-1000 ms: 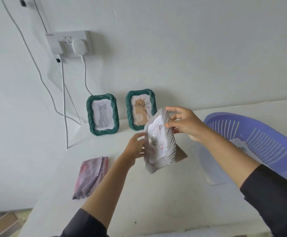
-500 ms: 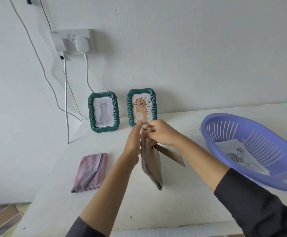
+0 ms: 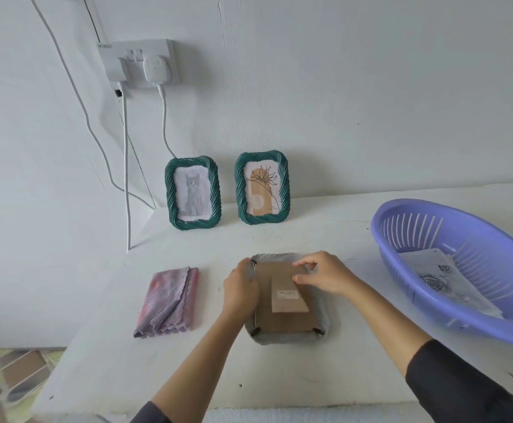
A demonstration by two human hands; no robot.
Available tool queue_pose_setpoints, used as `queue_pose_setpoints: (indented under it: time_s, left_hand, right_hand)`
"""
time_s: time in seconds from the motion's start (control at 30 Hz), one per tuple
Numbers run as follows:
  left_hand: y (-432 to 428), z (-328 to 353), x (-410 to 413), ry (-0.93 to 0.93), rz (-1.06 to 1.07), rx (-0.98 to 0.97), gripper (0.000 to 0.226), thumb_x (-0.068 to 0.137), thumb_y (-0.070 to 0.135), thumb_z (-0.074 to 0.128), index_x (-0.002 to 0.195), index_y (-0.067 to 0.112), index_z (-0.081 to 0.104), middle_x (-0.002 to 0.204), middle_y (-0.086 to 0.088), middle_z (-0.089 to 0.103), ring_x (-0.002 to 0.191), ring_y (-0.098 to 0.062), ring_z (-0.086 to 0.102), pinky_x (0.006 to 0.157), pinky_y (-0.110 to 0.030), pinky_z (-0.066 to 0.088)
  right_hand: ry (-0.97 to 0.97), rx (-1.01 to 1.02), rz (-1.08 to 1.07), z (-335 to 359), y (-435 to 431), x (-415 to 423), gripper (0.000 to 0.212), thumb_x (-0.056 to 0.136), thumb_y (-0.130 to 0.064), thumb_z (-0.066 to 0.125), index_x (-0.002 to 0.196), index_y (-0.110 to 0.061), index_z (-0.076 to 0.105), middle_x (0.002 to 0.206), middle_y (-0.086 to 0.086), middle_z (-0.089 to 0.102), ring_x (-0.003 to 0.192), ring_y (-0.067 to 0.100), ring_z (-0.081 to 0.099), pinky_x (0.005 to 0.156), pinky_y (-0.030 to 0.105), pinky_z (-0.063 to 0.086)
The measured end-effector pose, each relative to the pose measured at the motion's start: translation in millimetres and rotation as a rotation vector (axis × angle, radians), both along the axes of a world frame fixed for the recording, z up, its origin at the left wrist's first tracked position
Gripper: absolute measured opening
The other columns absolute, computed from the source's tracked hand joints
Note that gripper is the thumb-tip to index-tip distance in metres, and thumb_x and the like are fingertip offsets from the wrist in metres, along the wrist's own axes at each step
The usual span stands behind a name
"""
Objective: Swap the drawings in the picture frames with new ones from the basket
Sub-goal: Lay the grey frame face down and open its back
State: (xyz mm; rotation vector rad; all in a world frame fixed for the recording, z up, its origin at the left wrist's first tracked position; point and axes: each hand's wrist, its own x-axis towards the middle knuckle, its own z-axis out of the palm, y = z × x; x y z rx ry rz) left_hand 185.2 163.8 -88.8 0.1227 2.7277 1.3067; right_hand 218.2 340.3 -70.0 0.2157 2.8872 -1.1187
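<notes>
Three frames [image 3: 192,193] [image 3: 262,188] [image 3: 282,323] (one face-down), one basket [image 3: 469,315], one cloth [image 3: 169,300].

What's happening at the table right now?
A person has a white picture frame lying face down on the white table, brown cardboard back up. The left hand grips its left edge; the right hand pinches the top of the back's stand. The cat-drawing frame and the flower-drawing frame, both green, stand against the wall. The purple basket holds loose drawings; a folded pink cloth lies left of the frame.
</notes>
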Motion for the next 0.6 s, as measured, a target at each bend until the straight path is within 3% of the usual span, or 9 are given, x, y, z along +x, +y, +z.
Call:
queue_pose_setpoints:
  time_s: [0.07,0.17,0.3,0.43,0.6]
  left_hand:
    - [-1,-5,2,0.033,-0.031,-0.069,0.042,0.093,0.013,0.038,0.134,0.018,0.046,0.132,-0.013,0.053,0.121,-0.031,0.048,0.099,-0.033,0.036]
    - [-3,-6,2,0.055,-0.070,-0.139,0.046,0.090,0.009,0.039,0.135,0.016,0.045,0.133,-0.012,0.044,0.123,-0.030,0.046,0.100,-0.031,0.035]
    - [-4,2,-4,0.100,-0.059,-0.337,0.041,0.090,0.013,0.039,0.128,0.017,0.051,0.129,-0.009,0.044,0.118,-0.030,0.049,0.092,-0.036,0.042]
    - [-6,4,-25,0.160,-0.089,-0.264,0.033,0.094,0.016,0.044,0.125,0.015,0.056,0.131,-0.012,0.049,0.117,-0.029,0.050,0.096,-0.033,0.040]
    - [-9,0,-50,0.131,-0.194,-0.221,0.026,0.092,0.017,0.053,0.115,0.014,0.065,0.121,-0.010,0.058,0.105,-0.024,0.057,0.084,-0.023,0.037]
  right_hand:
    - [0.010,0.010,0.011,-11,0,4,0.042,0.079,-0.029,0.070,0.119,-0.021,0.061,0.102,0.002,0.050,0.099,0.017,0.050,0.080,0.025,0.036]
    - [0.055,0.002,0.029,-24,2,6,0.034,0.083,-0.023,0.065,0.117,-0.023,0.061,0.092,-0.011,0.037,0.091,0.011,0.041,0.080,0.022,0.031]
    - [0.174,-0.086,-0.013,-30,6,5,0.028,0.085,-0.015,0.062,0.113,-0.019,0.064,0.098,-0.004,0.044,0.075,-0.002,0.043,0.072,0.017,0.033]
    - [0.236,-0.059,-0.078,-28,12,-4,0.026,0.087,-0.019,0.060,0.113,-0.018,0.065,0.106,0.002,0.051,0.072,-0.003,0.043,0.076,0.022,0.034]
    - [0.151,0.022,-0.044,-23,17,-22,0.028,0.089,-0.023,0.055,0.115,-0.019,0.064,0.114,0.003,0.056,0.098,0.016,0.055,0.082,0.027,0.042]
